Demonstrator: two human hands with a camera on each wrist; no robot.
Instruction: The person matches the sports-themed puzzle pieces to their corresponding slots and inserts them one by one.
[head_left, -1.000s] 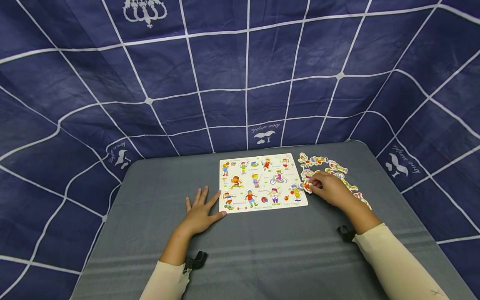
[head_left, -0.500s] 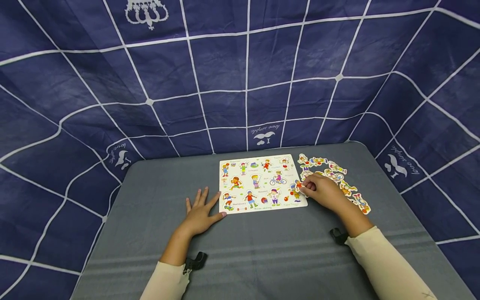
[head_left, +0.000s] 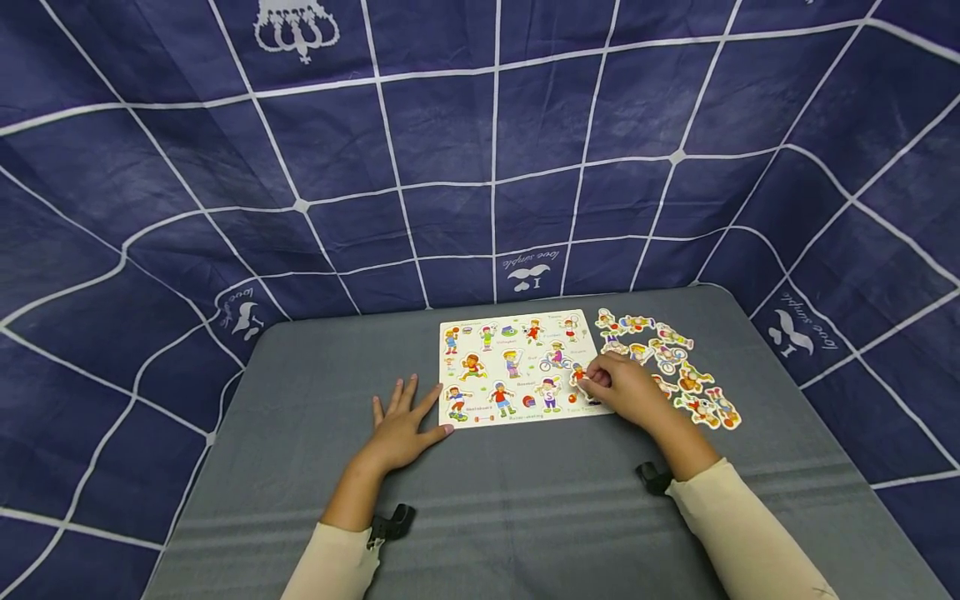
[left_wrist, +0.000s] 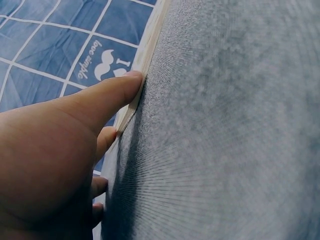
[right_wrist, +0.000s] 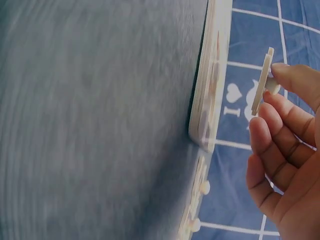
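Observation:
My right hand hovers over the lower right of a white puzzle board printed with sports figures. Thumb and fingertips pinch a small knob on the back of a thin wooden puzzle piece, which is tilted and raised clear of the board. In the head view that piece shows a figure in red; the hand partly covers it and the board's corner. Fingers spread, my left hand lies flat on the table, its thumb and a fingertip touching the board's left edge.
Several loose figure pieces lie in a cluster on the grey table, right of the board. Knobs stand up from some. Dark blue cloth with white lines hangs behind and at both sides.
My right hand has carried the pinched piece left from the loose cluster to above the board's right part, uncovering more loose pieces. The left hand has stayed put.

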